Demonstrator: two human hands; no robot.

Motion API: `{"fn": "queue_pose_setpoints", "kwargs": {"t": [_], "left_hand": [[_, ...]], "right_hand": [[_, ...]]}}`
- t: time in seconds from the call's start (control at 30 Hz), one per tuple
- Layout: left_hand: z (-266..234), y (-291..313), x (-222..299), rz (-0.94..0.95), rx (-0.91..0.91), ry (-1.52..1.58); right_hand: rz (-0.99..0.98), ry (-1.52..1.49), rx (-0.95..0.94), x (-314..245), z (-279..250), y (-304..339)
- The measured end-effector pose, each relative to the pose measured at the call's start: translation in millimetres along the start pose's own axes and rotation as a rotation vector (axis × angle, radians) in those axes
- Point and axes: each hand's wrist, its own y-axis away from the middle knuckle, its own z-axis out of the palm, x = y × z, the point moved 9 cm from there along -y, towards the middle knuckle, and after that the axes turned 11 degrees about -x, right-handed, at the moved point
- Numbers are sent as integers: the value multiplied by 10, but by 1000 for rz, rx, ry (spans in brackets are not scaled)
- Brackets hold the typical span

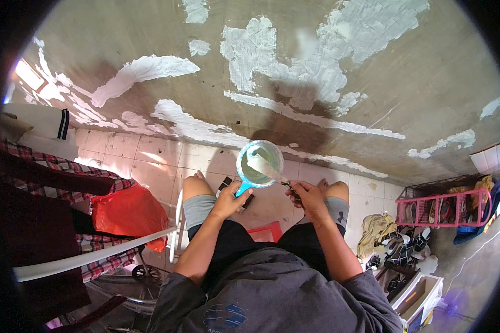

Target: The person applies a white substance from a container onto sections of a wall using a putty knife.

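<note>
My left hand (230, 198) grips the blue handle of a round dipper (244, 166), its inside smeared with pale paste. In my right hand (310, 200) is a putty knife (278, 176) with a dark handle. Its blade reaches into the dipper and carries a lump of white putty (258, 162). Both hands are held over the floor between my knees. Ahead of me stands a grey-brown wall (216, 83) with rough white patches (244, 58) spread over it.
A red plastic bag (129, 213) and plaid cloth (103, 177) are at the left, beside a white rail (94, 258) and a wheel (144, 272). At the right are a pink rack (444, 210), heaped clothes (376, 233) and a white box (419, 297). Pale tiles (164, 161) cover the floor.
</note>
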Motion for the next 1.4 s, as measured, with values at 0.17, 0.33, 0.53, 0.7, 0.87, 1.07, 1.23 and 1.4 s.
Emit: {"fn": "queue_pose_setpoints", "kwargs": {"t": [0.17, 0.33, 0.53, 0.7, 0.87, 1.07, 1.23, 1.4], "left_hand": [[1, 12, 31, -3, 12, 0], [4, 6, 42, -10, 4, -63], [-8, -4, 89, 39, 30, -226], [-18, 2, -17, 29, 24, -105], [-14, -47, -64, 2, 6, -8], [-24, -82, -123, 11, 14, -16], [32, -93, -39, -3, -18, 16], [17, -125, -27, -2, -22, 1]], "right_hand": [[-19, 82, 44, -16, -4, 38], [-302, 748, 174, -264, 88, 21], [-399, 805, 162, -468, 434, 79], [-106, 500, 65, -10, 120, -146], [-29, -31, 31, -46, 94, 149], [-258, -199, 217, -474, -253, 448], [-373, -152, 355, -1014, -733, 668], [-383, -24, 416, -1395, -982, 672]]}}
